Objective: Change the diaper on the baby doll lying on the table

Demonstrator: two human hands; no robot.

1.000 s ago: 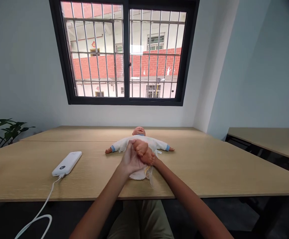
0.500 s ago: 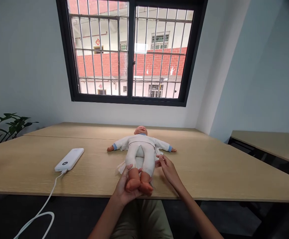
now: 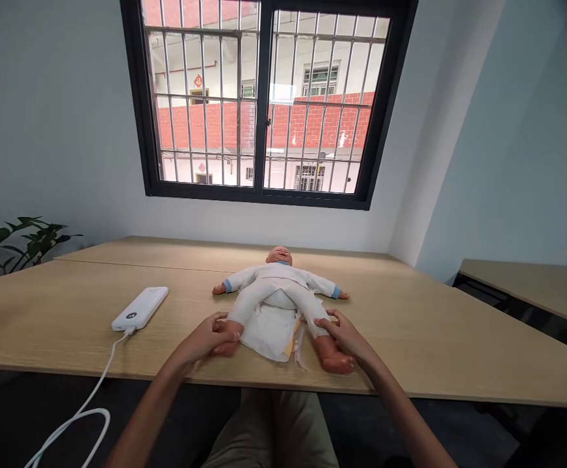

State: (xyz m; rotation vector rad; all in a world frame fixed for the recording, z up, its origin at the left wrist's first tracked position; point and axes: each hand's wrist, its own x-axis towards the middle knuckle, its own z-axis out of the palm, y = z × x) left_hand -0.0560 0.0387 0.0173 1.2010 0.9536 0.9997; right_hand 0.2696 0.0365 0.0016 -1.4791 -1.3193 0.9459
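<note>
A baby doll point(image 3: 283, 283) in a white outfit with blue cuffs lies on its back on the table, feet toward me and legs spread wide. Between the legs a white diaper point(image 3: 270, 333) lies unfolded under its bottom, with a yellowish strip along the right edge. My left hand point(image 3: 212, 337) is closed around the doll's lower leg on the left side. On the other side, my right hand point(image 3: 344, 335) grips the other leg near the trouser hem. Some of the fingers are hidden behind the legs.
A white power bank point(image 3: 140, 309) with a white cable point(image 3: 99, 380) lies on the wooden table point(image 3: 424, 325) at left. The cable hangs over the front edge. A potted plant point(image 3: 25, 240) stands at far left, a barred window point(image 3: 264, 110) is behind, and another table point(image 3: 527, 283) is at right.
The doll's legs, together before in my left hand, are now spread apart. My left hand has moved left with one leg; my right hand has taken hold of the other. The diaper is more exposed.
</note>
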